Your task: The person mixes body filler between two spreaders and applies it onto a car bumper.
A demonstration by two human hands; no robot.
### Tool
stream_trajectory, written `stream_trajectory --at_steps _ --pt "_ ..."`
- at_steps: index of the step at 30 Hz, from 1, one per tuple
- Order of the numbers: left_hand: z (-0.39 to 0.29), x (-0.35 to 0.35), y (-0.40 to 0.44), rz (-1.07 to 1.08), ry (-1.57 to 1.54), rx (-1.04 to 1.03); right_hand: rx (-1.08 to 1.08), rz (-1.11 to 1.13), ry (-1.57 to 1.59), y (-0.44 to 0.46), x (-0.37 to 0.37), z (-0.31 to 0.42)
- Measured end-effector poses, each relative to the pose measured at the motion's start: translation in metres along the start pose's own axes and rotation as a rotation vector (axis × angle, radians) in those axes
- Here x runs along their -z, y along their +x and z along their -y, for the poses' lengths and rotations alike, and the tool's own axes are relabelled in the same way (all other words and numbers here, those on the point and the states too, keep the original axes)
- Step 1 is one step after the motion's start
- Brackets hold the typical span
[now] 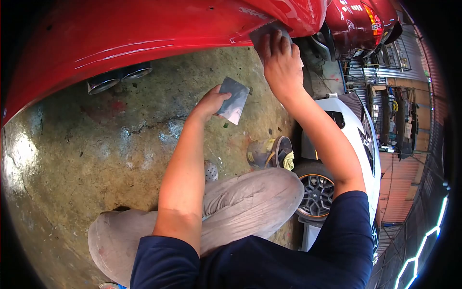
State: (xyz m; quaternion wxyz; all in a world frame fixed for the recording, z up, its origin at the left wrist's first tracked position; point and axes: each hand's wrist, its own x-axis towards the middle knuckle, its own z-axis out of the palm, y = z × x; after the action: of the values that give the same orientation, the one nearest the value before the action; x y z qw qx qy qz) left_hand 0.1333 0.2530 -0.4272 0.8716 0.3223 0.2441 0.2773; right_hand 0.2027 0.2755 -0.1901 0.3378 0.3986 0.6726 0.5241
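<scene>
My left hand pinches a small grey rectangular sheet between thumb and fingers, held over the concrete floor below the car body. My right hand presses a dark grey sheet against the lower edge of the red car panel, with its fingers laid over the sheet. Whitish scuff marks show on the red paint just above that sheet. Part of the sheet is hidden under my fingers.
Twin exhaust tips stick out under the red panel. A dirty bucket with a yellow cloth stands by my knee. At the right are a white car, another red car and shelves.
</scene>
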Motion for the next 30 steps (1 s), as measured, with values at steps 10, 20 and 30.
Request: stream_trajectory --at_steps 10,20,30 --pt "0.005 0.004 0.003 0.006 0.017 0.018 -0.009 0.036 0.032 0.000 -0.025 0.022" --pt "0.006 0.007 0.001 0.010 -0.004 0.017 0.045 0.054 0.086 -0.001 -0.024 0.039" --pt "0.007 0.008 0.000 0.000 0.026 0.005 0.095 0.089 0.189 -0.004 -0.027 0.050"
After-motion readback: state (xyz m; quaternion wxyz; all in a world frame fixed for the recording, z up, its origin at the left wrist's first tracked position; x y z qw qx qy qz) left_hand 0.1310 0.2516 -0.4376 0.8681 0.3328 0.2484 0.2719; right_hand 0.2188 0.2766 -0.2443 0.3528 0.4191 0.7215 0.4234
